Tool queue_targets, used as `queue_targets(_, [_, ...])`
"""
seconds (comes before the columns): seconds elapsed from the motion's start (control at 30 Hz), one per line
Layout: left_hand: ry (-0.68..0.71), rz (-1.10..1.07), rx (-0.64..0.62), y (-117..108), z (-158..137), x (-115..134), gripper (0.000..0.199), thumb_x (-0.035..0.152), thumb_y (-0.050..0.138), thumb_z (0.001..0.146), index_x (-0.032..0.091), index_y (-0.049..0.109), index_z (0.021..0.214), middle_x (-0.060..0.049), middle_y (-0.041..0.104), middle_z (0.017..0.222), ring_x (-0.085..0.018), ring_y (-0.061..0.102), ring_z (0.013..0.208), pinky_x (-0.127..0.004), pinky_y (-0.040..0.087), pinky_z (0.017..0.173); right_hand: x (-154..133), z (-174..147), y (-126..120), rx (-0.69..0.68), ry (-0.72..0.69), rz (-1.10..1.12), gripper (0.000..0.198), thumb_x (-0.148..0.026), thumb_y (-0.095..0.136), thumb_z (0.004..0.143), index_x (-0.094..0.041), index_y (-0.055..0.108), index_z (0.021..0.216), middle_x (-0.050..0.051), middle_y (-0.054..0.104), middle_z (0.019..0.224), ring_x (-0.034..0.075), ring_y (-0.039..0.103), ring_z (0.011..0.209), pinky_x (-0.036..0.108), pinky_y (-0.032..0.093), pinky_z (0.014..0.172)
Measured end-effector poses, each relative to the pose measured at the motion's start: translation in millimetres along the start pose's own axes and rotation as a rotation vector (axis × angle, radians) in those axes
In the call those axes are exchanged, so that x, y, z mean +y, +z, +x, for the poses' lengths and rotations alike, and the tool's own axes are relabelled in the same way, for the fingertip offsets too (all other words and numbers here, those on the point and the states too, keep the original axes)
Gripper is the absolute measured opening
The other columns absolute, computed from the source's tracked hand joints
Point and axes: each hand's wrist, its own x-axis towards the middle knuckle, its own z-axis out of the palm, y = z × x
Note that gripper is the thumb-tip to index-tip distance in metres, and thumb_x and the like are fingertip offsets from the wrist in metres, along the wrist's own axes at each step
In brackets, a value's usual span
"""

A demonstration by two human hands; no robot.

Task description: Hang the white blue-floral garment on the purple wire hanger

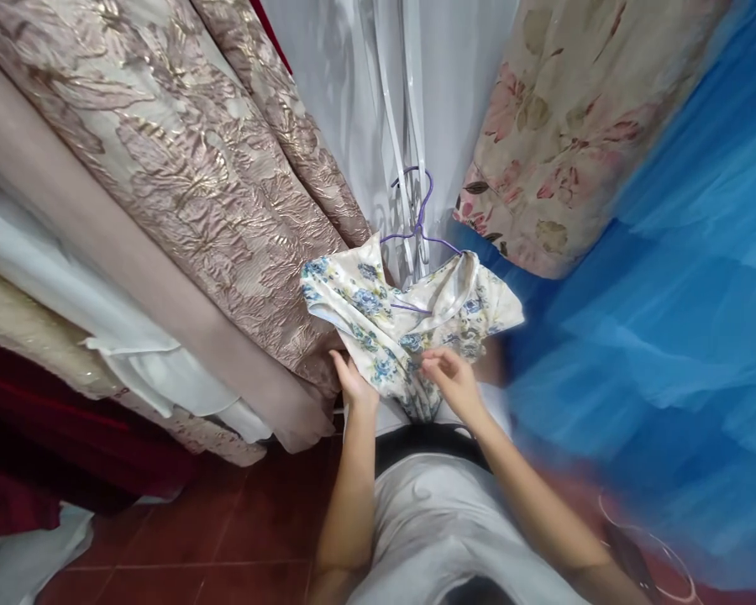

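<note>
A white garment with blue flowers (369,298) hangs on a purple wire hanger (419,227) in front of my body. Its wrapped V-neck faces up towards me, and its lower part narrows down at my lap. At its left edge is my left hand (356,385), with the thumb stretched out away from the cloth and the other fingers partly hidden by the fabric. My right hand (454,380) is over the front of the garment, fingers curled in a pinch at the cloth. Whatever lies between those fingertips is too small to make out.
Long pink-and-gold brocade cloth (227,193) hangs at the left, with white cloth (157,370) and dark red cloth (76,428) beyond it. White fabric (340,92) hangs ahead. A floral cloth (542,151) and blue tulle (655,336) hang at the right, above red floor tiles (182,529).
</note>
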Motion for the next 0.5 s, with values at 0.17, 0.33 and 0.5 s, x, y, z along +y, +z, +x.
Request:
queue_targets(0.17, [0.037,-0.032,0.014,-0.6,-0.3,-8.9,0.045,0.048,0.070,0.087,0.020,0.069,0.123,-0.010,0.070,0.129,-0.027,0.062,0.130,-0.037,0.050,0.110,3.4,25.4,16.0,-0.042,-0.038,-0.304,0.035,-0.050,0.064,0.090,-0.015,0.070,0.092,0.004,0.072,0.068,0.019,0.065,0.064,0.029,0.048,0.065])
queue_targets(0.33, [0.018,0.136,0.049,3.1,-7.8,-34.9,0.027,0.030,0.062,0.084,0.019,0.070,0.108,-0.008,0.074,0.118,-0.027,0.068,0.117,-0.035,0.056,0.099,-3.0,24.0,16.0,-0.012,-0.038,-0.403,0.030,-0.044,0.060,0.089,-0.018,0.063,0.075,0.000,0.063,0.055,0.015,0.056,0.051,0.027,0.041,0.057])
queue_targets(0.5, [0.359,0.305,0.214,-17.0,2.7,-36.0,0.038,0.024,0.061,0.083,0.019,0.058,0.121,-0.013,0.065,0.129,-0.026,0.062,0.121,-0.039,0.049,0.107,-13.3,7.6,1.5,0.062,-0.006,-0.371,0.028,-0.042,0.063,0.082,-0.021,0.056,0.065,-0.003,0.054,0.050,0.013,0.047,0.047,0.026,0.036,0.052])
